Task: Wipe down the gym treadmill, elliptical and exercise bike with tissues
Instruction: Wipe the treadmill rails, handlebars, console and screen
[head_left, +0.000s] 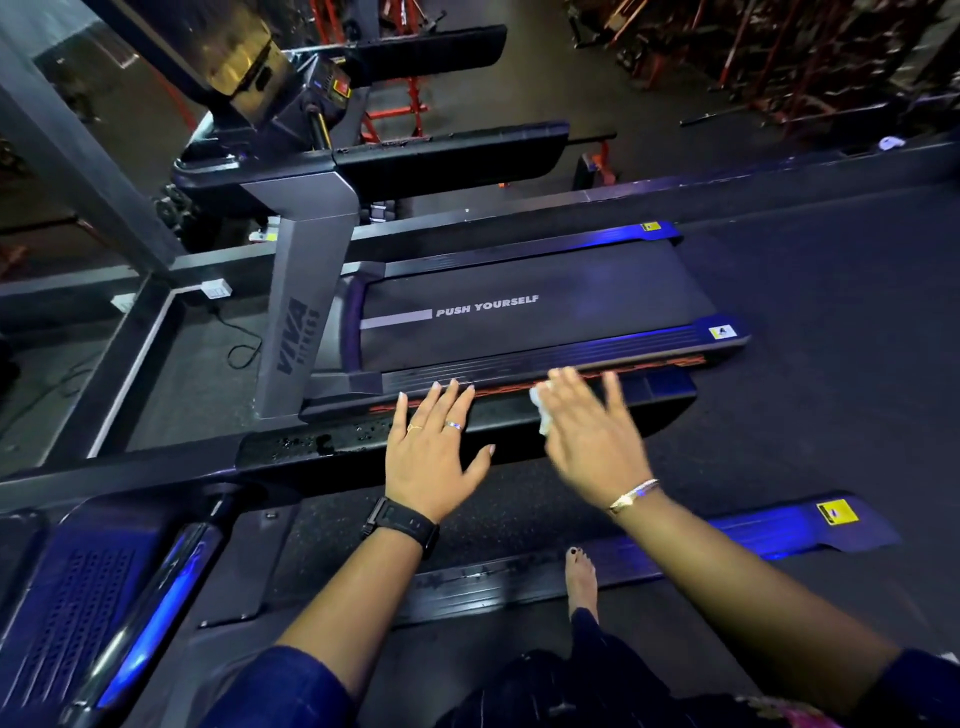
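On the wet, glossy black handrail (311, 447), the left hand (431, 447) lies flat, fingers spread; the blurred right hand (592, 436), fingers straight, presses a crumpled white tissue (543, 410)

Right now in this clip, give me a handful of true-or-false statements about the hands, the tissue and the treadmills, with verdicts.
1. The left hand lies flat on the black handrail, fingers straight. True.
2. The white tissue is under the left hand. False: it is at the right hand, which is motion-blurred.
3. Water droplets sit on the handrail to the left of the left hand. True.
4. The neighbouring treadmill's belt reads "KEEP RUNNING". False: it reads "PUSH YOURSELF".
5. The black watch is on the right wrist. False: it is on the left wrist; the right wrist wears a bracelet.
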